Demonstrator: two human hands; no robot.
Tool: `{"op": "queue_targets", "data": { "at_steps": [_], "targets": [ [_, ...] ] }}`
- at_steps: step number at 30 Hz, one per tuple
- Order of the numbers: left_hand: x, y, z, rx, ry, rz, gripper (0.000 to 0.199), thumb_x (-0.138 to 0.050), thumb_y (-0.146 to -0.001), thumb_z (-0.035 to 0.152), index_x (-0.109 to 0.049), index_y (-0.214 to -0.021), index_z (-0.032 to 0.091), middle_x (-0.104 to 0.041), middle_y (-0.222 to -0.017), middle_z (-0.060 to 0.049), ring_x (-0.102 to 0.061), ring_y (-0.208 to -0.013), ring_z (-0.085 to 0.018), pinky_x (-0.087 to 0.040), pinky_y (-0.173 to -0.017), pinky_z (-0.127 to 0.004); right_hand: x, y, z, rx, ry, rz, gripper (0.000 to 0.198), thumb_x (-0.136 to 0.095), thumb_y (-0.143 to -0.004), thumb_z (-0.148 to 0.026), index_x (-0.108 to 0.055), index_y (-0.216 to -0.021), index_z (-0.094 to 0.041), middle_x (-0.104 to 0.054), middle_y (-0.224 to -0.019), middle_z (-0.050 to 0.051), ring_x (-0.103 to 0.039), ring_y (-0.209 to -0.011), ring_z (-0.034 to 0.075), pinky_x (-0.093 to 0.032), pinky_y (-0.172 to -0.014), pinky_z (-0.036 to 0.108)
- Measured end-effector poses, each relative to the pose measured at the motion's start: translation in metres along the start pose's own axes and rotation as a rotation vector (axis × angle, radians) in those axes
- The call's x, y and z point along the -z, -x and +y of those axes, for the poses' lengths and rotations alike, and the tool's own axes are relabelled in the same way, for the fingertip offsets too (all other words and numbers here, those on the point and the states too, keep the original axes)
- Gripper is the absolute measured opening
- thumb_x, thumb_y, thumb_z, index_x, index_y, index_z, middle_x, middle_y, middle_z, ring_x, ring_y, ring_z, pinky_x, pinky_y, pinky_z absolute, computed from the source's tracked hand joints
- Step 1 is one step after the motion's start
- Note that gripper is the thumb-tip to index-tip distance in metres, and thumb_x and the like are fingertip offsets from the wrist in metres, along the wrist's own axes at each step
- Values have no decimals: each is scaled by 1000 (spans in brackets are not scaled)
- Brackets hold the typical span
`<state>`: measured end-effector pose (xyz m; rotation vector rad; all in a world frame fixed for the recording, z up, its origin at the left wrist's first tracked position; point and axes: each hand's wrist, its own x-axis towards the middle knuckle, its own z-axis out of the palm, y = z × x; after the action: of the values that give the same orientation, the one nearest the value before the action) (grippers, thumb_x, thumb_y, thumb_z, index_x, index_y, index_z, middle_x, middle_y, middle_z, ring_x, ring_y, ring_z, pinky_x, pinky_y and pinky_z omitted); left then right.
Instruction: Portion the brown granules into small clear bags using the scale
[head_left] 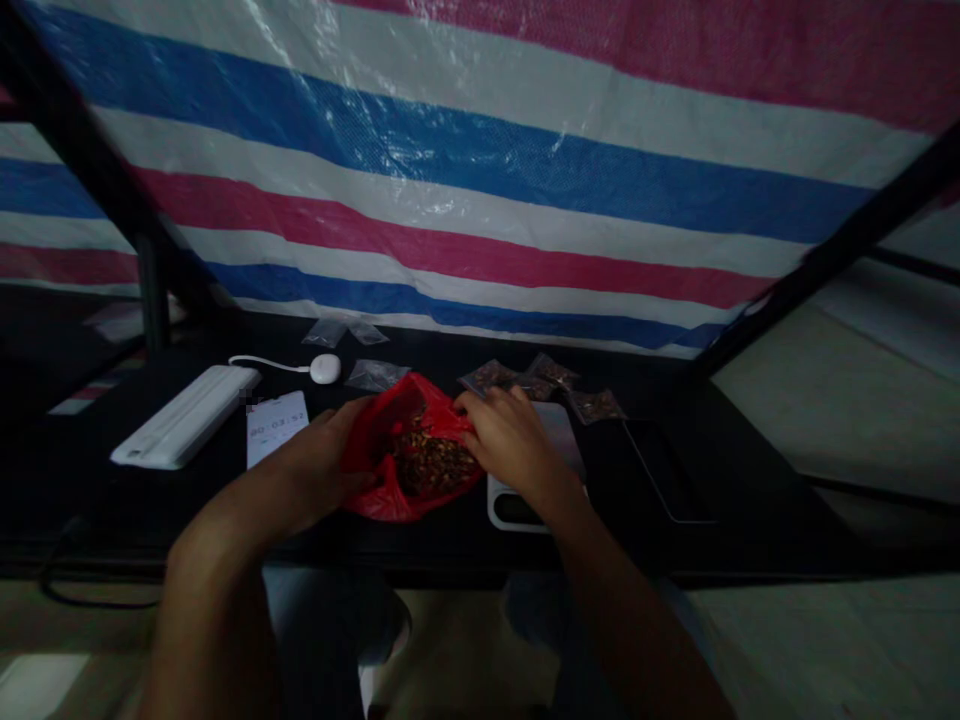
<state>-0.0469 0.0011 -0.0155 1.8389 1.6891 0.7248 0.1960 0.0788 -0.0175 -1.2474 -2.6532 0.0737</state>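
Observation:
A red plastic bag stands with its mouth spread on the black table, holding a heap of small brown and yellowish pieces. My left hand is closed on the bag's left rim, its fingertips partly hidden. On the opposite side, my right hand pinches the right rim. Under my right wrist sits a white kitchen scale, partly covered by the hand and forearm. Just behind it lie several small clear bags with brown contents.
Left of the bag are a phone showing a timer, a long white device and a white round puck on a cable. Clear plastic bags lie behind. A dark flat panel lies right. A striped sheet hangs behind the table.

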Motion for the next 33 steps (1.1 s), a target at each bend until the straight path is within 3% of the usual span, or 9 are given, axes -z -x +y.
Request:
{"op": "queue_targets", "data": {
  "at_steps": [3,11,15,20,23,25,28,30,33],
  "targets": [
    [11,4,12,-95,-22,-25,56,-60,-91,35,-57,-145,21,-67,-138,-13,-70,-114,-31,-60,-99,-45,6,1,1,-29,-156,63,20,-55,-94,-8,-61,-112,-17,-76,-105,12,-70,-100,27,-44,-89,40],
    [16,9,23,-187,-111,103,49,-55,-94,38,-63,-141,26,-66,-135,-11,-70,-108,-30,-61,-97,-46,11,5,6,-147,-641,219,17,-44,-96,-11,-47,-109,-23,-71,-93,6,-69,-82,21,-47,-73,32],
    [15,12,33,-178,-54,129,55,-60,-94,50,-60,-145,29,-66,-138,-8,-70,-111,-30,-61,-94,-42,11,5,8,-176,-623,284,19,-44,-94,-10,-47,-109,-21,-71,-97,9,-69,-85,22,-48,-74,33],
    [19,16,39,-26,-112,119,62,-56,-92,68,-65,-138,26,-76,-125,-7,-73,-104,-31,-60,-96,-43,15,11,5,-244,-380,247,29,-46,-89,-3,-53,-114,-17,-71,-108,16,-68,-97,27,-50,-83,39],
    [20,4,35,34,-173,236,66,-50,-93,71,-66,-136,23,-74,-130,-11,-72,-111,-33,-57,-101,-46,16,13,-7,-126,-360,335,32,-46,-92,-3,-58,-118,-16,-69,-120,17,-65,-110,27,-49,-96,42],
    [18,-16,28,49,-187,306,70,-48,-93,69,-63,-140,19,-71,-137,-14,-69,-118,-34,-55,-104,-47,15,13,-17,12,-412,318,30,-44,-94,-3,-62,-113,-18,-71,-114,13,-66,-107,24,-50,-97,38],
    [12,-56,18,43,-209,134,78,-56,-89,57,-52,-151,10,-65,-145,-19,-67,-124,-35,-53,-107,-47,9,13,-31,143,-465,69,31,-44,-93,0,-67,-101,-19,-75,-103,8,-70,-99,20,-51,-89,32],
    [6,-82,13,17,-293,-53,80,-61,-85,42,-46,-155,6,-58,-153,-21,-62,-133,-35,-48,-113,-43,4,12,-35,124,-423,-87,31,-45,-92,1,-69,-98,-18,-76,-102,8,-71,-97,20,-51,-85,31],
    [1,-110,14,-56,-377,-232,75,-60,-81,25,-49,-152,6,-58,-153,-21,-59,-137,-31,-46,-113,-36,-2,11,-34,46,-336,-154,25,-49,-95,-5,-70,-100,-17,-77,-104,10,-72,-98,22,-52,-86,34]
  ]
}}
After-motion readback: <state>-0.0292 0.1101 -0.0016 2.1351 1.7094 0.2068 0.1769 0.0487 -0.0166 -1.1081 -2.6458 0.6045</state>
